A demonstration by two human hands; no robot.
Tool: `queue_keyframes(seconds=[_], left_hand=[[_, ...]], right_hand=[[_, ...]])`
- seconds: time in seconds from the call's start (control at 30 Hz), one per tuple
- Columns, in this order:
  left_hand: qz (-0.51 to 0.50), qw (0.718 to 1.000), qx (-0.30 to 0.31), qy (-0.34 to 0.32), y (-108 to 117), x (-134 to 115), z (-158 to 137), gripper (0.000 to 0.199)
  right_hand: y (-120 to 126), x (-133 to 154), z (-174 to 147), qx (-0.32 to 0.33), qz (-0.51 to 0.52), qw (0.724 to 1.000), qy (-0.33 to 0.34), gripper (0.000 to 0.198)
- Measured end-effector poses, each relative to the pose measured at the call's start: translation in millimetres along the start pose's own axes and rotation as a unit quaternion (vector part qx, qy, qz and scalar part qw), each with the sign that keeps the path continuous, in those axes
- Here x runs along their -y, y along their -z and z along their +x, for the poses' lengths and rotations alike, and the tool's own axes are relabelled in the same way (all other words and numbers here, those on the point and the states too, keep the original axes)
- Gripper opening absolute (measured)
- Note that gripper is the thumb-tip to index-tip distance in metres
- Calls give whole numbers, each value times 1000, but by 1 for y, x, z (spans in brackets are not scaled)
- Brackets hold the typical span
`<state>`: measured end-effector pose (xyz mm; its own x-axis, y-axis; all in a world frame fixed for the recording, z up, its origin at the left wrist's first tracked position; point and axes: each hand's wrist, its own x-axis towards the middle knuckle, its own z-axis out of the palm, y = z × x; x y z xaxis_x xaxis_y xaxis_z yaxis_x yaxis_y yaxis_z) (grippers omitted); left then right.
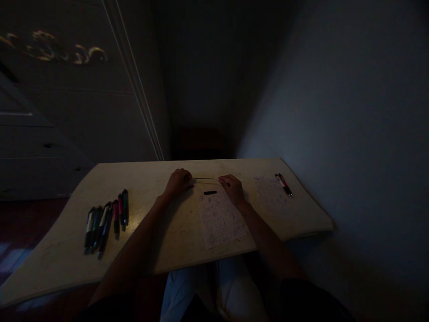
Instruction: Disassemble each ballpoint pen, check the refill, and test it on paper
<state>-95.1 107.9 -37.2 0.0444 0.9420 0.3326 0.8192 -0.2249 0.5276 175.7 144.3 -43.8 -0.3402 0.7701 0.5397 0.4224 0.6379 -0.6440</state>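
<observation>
A thin dark pen refill [205, 179] spans the gap between my two hands, just over the far half of the table. The fingers of my left hand [179, 182] are closed at its left end. My right hand [233, 188] pinches at the other end, with a small dark piece showing by its fingers. Below the refill runs a fainter line, perhaps its shadow. A short black pen part [210, 192] lies between my hands at the top of a sheet of paper [221, 223] covered in writing. Dim light hides the finger details.
Several pens [97, 228] lie in a group on the left of the pale table [177, 241]. A second written sheet [273, 197] and a couple of pens [284, 185] lie at the right. A wall [351, 134] borders the right side, a cabinet [83, 116] the far left.
</observation>
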Motion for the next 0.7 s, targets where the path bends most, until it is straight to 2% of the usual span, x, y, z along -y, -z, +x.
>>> queue_keyframes(seconds=[0.2, 0.5, 0.7], left_hand=[[28, 999, 18, 3, 0, -2, 0, 13], [40, 999, 18, -1, 1, -1, -1, 14], [45, 999, 22, -7, 2, -2, 0, 15]], right_hand=[[0, 2, 0, 6, -1, 1000, -1, 21], [1, 3, 1, 12, -8, 1000, -13, 26], [2, 3, 0, 3, 5, 1000, 3, 26]])
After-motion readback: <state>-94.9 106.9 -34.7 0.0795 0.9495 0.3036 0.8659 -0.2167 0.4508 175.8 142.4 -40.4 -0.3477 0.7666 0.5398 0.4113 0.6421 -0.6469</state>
